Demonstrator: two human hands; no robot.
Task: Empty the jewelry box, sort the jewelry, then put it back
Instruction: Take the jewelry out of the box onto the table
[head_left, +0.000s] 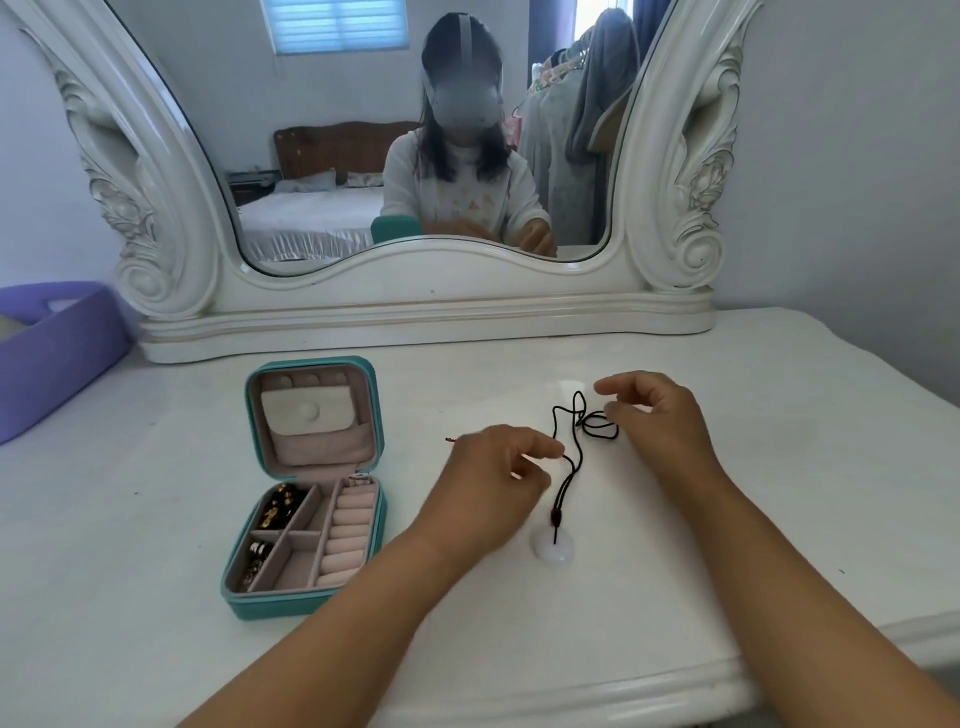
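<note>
1. Black cord (574, 452) with white pendant (552, 552) lies on the table (675, 519), right of the open box (306, 488).
2. Left hand (493, 483) pinches the cord, likely to straighten it.
3. Right hand (660, 421) pinches its loops.

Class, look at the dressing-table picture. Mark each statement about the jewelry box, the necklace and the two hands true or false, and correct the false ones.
1. The jewelry box stands open on the table. True.
2. The necklace lies inside the box. False: it lies on the table, right of the box.
3. The necklace has a black cord and a pale round pendant. True.
4. The box is completely empty. False: its left compartments hold jewelry.
5. The left hand rests on the box lid. False: it is at the cord, as is the right hand.
</note>
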